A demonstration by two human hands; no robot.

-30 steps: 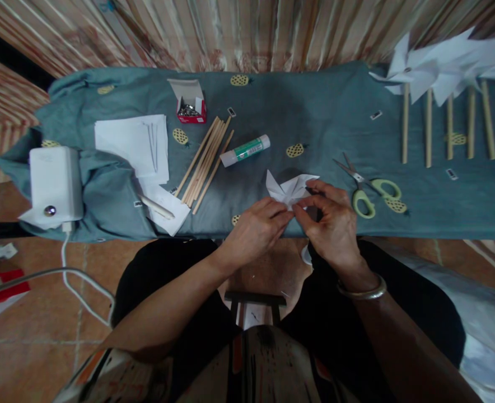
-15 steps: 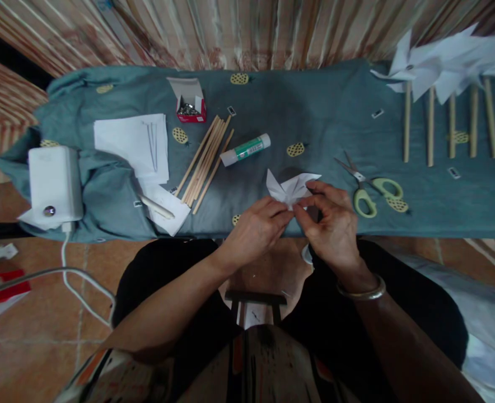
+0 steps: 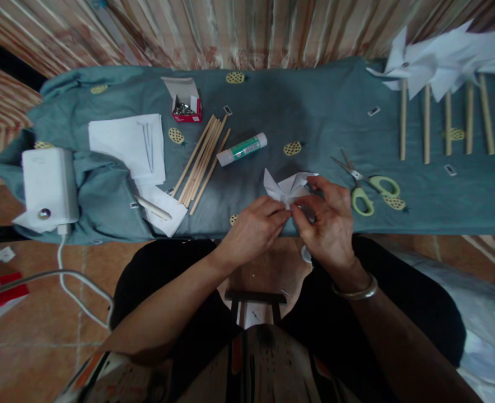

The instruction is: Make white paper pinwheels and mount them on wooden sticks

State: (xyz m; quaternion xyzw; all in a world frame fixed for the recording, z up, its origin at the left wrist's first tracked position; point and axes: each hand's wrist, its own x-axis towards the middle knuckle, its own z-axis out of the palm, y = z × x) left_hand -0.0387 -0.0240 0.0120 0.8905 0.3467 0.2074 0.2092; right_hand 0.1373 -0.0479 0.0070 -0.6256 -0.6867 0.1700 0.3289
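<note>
A folded white paper pinwheel head (image 3: pixel 284 187) sits at the near edge of a table covered in blue-grey cloth (image 3: pixel 314 112). My left hand (image 3: pixel 256 226) pinches its centre from the left, fingers closed. My right hand (image 3: pixel 328 221), a bangle on its wrist, curls round the paper from the right, thumb and fingers pinched at the same centre. A glue stick (image 3: pixel 242 149) lies just beyond the paper. Green-handled scissors (image 3: pixel 365 190) lie open to the right of my right hand.
A bundle of wooden sticks (image 3: pixel 201 159), a red box of pins (image 3: pixel 185 106) and white paper sheets (image 3: pixel 127 143) lie to the left. A white device with a cable (image 3: pixel 48 187) sits at the left end. Finished pinwheels on sticks (image 3: pixel 440 89) lie at the right.
Both hands stay pinched on the paper with only small finger shifts. The view has drifted slightly, so everything sits a little further left.
</note>
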